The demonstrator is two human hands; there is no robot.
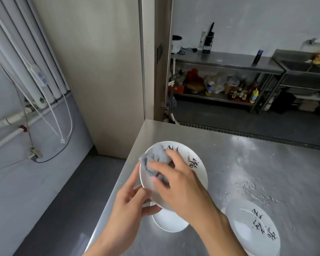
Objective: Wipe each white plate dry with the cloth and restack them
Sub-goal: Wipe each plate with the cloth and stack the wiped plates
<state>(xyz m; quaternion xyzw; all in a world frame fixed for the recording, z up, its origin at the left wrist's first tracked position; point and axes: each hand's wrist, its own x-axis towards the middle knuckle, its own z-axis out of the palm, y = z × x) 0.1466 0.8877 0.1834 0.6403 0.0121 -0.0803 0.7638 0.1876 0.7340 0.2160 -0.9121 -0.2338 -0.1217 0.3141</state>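
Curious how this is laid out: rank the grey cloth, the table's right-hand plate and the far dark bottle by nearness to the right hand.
1. Grey cloth: gripped by the right hand.
2. Right-hand plate: on the table, lower right.
3. Dark bottle: on the far counter, upper right.

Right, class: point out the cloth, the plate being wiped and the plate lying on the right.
cloth [156, 159]: head view, bunched grey folds.
plate being wiped [183, 152]: head view, bare upper inside.
right plate [245, 228]: head view, white middle.

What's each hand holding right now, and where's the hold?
Left hand grips the lifted white plate at its near-left rim. Right hand holds the bunched grey cloth against the plate's face.
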